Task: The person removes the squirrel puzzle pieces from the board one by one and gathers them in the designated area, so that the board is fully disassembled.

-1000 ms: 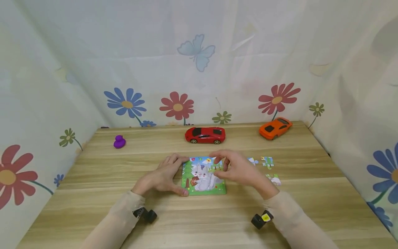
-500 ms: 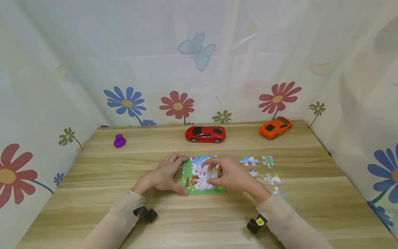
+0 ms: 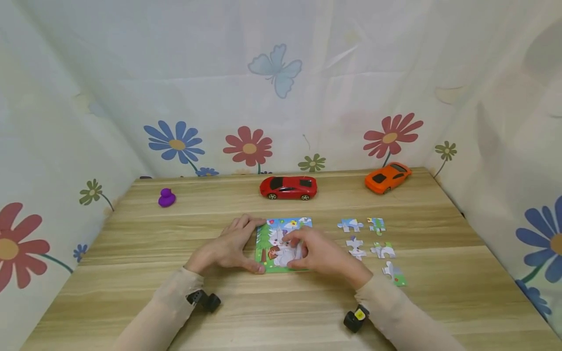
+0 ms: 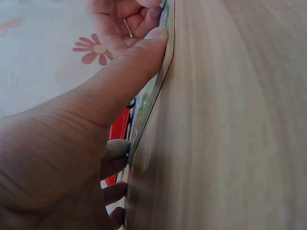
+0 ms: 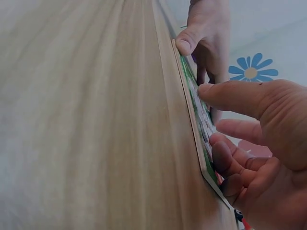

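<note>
A picture puzzle [image 3: 268,243] of a light-coloured animal holding something brown lies flat on the table. My left hand [image 3: 228,246] rests at its left side, the thumb pressing the near left corner and the index finger at the far left corner. Over the puzzle's right half is my right hand [image 3: 322,251]. Its thumb and bent index finger are apart and touch or nearly touch the picture; nothing shows between them, and the hand hides part of the picture. To its right lie several loose jigsaw pieces [image 3: 350,225]. In the right wrist view, the right thumb [image 5: 230,96] meets the picture.
A red toy car [image 3: 288,188] stands behind the puzzle on the wooden table [image 3: 131,273]. Farther right at the back is an orange toy car [image 3: 388,179], and a purple toy duck [image 3: 167,198] sits at the back left. Flower-printed curtains [image 3: 281,122] surround the table.
My right hand has moved left and down onto the puzzle, uncovering more of the loose pieces at the right. The left hand stays at the puzzle's left side.
</note>
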A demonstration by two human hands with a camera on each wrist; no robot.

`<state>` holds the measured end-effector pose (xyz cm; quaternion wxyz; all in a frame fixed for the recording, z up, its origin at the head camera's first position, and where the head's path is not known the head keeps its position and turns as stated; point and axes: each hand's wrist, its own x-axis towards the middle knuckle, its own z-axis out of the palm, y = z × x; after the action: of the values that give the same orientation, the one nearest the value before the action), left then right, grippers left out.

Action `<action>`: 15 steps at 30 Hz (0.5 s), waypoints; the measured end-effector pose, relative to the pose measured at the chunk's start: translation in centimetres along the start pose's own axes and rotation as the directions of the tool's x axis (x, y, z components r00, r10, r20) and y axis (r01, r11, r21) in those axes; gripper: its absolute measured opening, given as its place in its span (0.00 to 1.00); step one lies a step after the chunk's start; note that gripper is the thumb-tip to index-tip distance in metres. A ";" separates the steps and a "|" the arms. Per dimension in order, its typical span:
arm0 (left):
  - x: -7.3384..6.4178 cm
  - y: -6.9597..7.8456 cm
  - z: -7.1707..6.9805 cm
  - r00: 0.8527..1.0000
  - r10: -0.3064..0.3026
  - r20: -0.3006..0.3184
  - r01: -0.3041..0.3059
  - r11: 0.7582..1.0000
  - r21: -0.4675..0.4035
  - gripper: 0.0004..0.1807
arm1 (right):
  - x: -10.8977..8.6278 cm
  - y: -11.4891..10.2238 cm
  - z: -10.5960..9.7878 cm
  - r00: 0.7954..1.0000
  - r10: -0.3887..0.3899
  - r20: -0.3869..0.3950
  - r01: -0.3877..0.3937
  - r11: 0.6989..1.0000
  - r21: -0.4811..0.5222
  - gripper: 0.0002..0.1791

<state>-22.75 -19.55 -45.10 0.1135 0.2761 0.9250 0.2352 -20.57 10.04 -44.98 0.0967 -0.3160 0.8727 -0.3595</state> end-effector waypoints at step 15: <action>0.1 0.0 -0.1 1.000 0.017 0.002 -0.017 1.000 0.012 0.70 | -0.1 0.0 0.4 1.000 -0.014 0.011 0.014 0.999 -0.031 0.25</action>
<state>-22.84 -19.56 -44.97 0.1105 0.2846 0.9240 0.2303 -20.39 9.91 -45.28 0.0940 -0.3257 0.8753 -0.3450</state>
